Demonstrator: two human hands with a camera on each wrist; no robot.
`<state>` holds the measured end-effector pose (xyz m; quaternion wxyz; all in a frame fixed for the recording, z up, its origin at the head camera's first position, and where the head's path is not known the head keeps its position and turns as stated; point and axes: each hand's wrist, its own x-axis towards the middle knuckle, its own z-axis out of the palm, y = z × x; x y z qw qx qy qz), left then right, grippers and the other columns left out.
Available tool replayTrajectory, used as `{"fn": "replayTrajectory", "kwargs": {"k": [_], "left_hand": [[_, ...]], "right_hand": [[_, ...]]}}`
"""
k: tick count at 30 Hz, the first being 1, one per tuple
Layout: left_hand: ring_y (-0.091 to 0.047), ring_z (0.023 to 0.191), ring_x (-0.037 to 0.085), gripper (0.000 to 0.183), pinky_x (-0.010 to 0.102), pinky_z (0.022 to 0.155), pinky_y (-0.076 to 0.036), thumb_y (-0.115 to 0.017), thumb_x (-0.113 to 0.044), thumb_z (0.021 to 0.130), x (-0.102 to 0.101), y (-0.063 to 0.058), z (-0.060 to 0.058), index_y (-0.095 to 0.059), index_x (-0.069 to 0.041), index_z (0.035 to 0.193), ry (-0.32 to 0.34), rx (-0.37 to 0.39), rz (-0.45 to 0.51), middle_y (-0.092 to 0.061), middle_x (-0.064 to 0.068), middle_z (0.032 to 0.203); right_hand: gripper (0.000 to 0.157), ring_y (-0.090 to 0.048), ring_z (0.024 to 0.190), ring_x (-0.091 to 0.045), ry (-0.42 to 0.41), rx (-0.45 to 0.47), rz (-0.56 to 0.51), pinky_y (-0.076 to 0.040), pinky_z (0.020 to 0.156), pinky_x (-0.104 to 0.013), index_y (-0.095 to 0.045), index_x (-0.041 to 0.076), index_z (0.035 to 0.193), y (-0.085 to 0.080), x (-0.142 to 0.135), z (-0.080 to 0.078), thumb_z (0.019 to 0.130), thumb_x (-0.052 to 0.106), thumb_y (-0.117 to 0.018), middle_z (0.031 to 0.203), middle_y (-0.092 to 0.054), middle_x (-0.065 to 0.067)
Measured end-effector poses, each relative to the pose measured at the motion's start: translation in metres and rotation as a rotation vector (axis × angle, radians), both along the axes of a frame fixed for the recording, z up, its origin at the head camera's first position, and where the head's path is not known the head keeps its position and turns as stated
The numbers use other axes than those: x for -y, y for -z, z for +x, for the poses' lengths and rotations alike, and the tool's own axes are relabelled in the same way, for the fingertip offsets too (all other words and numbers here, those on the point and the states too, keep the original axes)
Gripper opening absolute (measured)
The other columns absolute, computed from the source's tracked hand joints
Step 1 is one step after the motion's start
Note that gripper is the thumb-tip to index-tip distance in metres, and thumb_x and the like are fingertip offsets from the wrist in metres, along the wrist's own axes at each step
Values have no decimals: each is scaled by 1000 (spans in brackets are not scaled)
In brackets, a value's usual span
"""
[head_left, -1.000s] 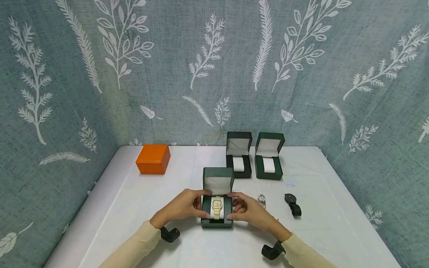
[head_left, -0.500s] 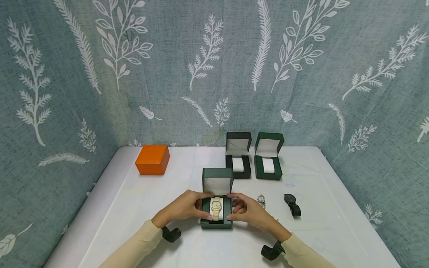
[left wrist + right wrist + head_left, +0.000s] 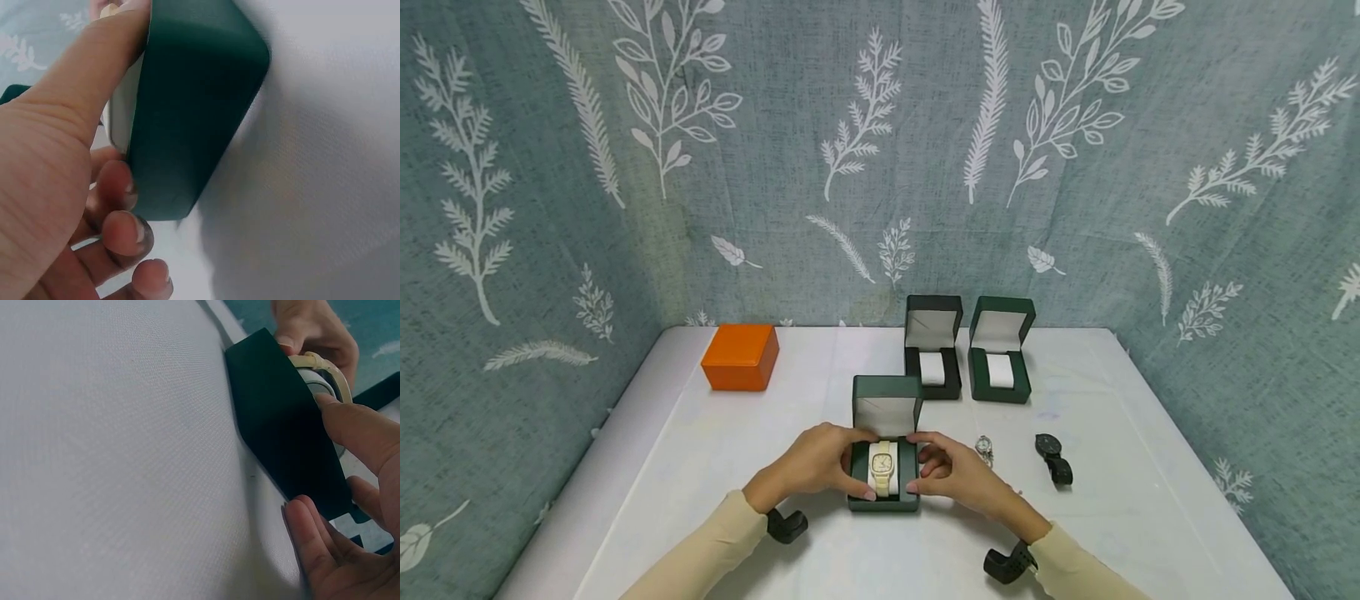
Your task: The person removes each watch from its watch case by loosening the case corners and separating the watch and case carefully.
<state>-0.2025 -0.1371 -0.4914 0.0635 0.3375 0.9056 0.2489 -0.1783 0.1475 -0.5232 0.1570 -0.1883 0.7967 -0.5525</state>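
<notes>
A green watch box (image 3: 883, 503) stands with its lid up in the middle of the table. Inside it, a gold watch (image 3: 883, 465) is wrapped round a white cushion. My left hand (image 3: 811, 461) holds the box's left side, thumb and index finger bent over the rim beside the cushion. In the left wrist view the other fingers (image 3: 119, 234) curl beside the green wall. On the right side my right hand (image 3: 955, 473) grips the box, thumb at the front and index finger at the back. The right wrist view shows the watch strap (image 3: 337, 378) between both hands.
Behind stand an open black watch box (image 3: 934, 385) and another open green one (image 3: 1002, 388), each with a white cushion. An orange box (image 3: 741, 358) is at the back left. A silver watch (image 3: 984, 448) and a black watch (image 3: 1053, 458) lie to the right.
My left hand has moved slightly right, its thumb lower and closer to the cushion. The watch and cushion have shifted slightly left and toward the front. The right hand has barely moved.
</notes>
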Motion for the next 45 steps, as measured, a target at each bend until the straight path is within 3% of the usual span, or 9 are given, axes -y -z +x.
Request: {"fn": "replayTrajectory", "kwargs": {"k": [7,12,19,24,28,32,37,45], "left_hand": [[-43,61,2,63,22,52,-33,-90,-53,73,-5,-5,2,-73,-14,121,43,-109,-20,-49,-12,68],[-43,63,2,63,22,54,-34,-91,-51,73,-5,-5,5,-72,-14,120,54,-163,-28,-49,-11,71],[-45,67,2,72,20,57,-40,-89,-57,72,-2,-1,8,-72,-14,127,48,-292,-57,-57,-5,105],[-51,67,5,75,22,58,-45,-87,-60,72,-1,1,11,-71,-15,130,53,-367,-67,-59,0,119],[-68,88,14,76,31,71,-56,-86,-61,74,0,1,11,-70,-15,131,41,-346,-41,-66,3,127],[-69,106,19,76,37,82,-57,-87,-59,74,1,2,11,-69,-14,133,31,-304,-7,-68,4,130],[-68,107,17,74,37,84,-57,-86,-58,75,2,2,11,-68,-15,133,28,-285,26,-68,2,129],[-66,94,15,71,31,75,-54,-84,-58,79,5,-5,11,-69,-12,131,27,-271,112,-69,1,122]], "right_hand": [[69,-63,96,-22,9,12,-27,-55,80,-28,-55,15,147,2,-1,-1,86,22,-87,114,-63,-11],[70,-63,95,-22,10,8,-18,-55,80,-28,-55,15,147,3,0,0,86,23,-87,113,-63,-10],[68,-64,94,-22,4,0,0,-55,81,-28,-56,16,146,3,-1,0,86,26,-87,113,-63,-11],[68,-65,94,-21,2,-9,9,-55,82,-29,-56,17,145,4,-1,-1,86,28,-87,113,-63,-10],[67,-64,96,-21,-3,-14,3,-55,82,-29,-56,16,145,2,-1,0,86,28,-86,114,-62,-11],[67,-63,97,-22,-4,-9,-2,-55,83,-29,-56,16,146,1,0,2,87,26,-86,116,-61,-12],[67,-63,98,-22,2,0,-1,-55,82,-28,-56,16,146,0,1,4,87,24,-86,117,-62,-12],[66,-63,91,-22,10,-51,17,-54,78,-27,-56,10,145,-2,3,5,87,16,-85,113,-62,-14]]}}
